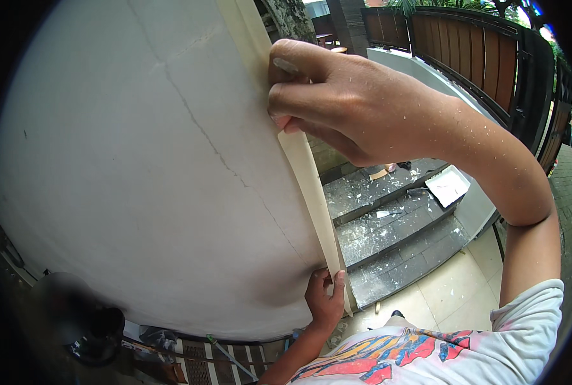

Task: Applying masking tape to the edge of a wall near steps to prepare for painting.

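Cream tape strip [314, 196], one, along the right edge of a cracked white wall [138, 192]. Right hand [350, 102], upper: fingers curled tight on the strip. Left hand [325, 300], lower: thumb and fingers pinching it. Beyond: dark grey steps [388, 240], flecked with white debris; one white rectangular item [448, 185] upon them.

From the person's head, a wide fisheye camera looks down, near the right hand [356, 99] at upper centre, farther from the left hand [325, 301] at lower centre, with a pale wall [132, 167] filling the frame's left.
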Motion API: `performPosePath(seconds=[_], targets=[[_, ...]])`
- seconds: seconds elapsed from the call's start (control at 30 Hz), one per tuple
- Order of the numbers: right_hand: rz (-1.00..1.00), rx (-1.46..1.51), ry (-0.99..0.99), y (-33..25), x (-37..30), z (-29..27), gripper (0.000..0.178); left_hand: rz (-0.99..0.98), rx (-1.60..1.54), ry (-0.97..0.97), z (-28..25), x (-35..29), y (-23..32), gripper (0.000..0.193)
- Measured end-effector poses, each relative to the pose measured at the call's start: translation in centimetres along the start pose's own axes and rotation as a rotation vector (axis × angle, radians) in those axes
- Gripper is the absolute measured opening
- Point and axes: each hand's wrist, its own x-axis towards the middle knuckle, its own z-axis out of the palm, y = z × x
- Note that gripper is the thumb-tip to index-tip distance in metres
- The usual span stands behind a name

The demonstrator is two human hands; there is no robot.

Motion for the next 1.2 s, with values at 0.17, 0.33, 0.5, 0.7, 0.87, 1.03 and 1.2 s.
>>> performPosePath(seconds=[0.17, 0.33, 0.5, 0.7, 0.87, 1.03, 1.2], targets=[[0.011, 0.053, -0.025, 0.1, -0.1, 0.1, 0.02, -0.049, 0.057, -0.052, -0.2, 0.0, -0.5, 0.017], [-0.004, 0.028, -0.03, 0.3, 0.1, -0.2, 0.021, -0.037, 0.055, -0.055, -0.2, 0.2, -0.1, 0.016], [-0.003, 0.037, -0.068, 0.3, 0.4, -0.3, 0.022, -0.023, 0.06, -0.037, -0.1, 0.1, -0.8, 0.016], [-0.012, 0.027, -0.071, 0.1, 0.2, -0.3, 0.023, -0.061, 0.008, -0.063, -0.2, 0.2, -0.9, 0.014], [0.141, 0.157, -0.138, -0.2, 0.4, -0.3, 0.03, -0.228, -0.278, -0.107, 0.0, -0.9, -2.4, 0.012], [-0.007, 0.164, 0.083, 0.4, 0.1, 0.8, 0.021, -0.31, -0.316, -0.152, 0.2, -1.9, -4.0, 0.013], [0.091, 0.156, 0.208, -1.1, -1.5, 1.6, 0.033, -0.325, -0.33, -0.171, 0.6, -2.1, -5.0, 0.015]])
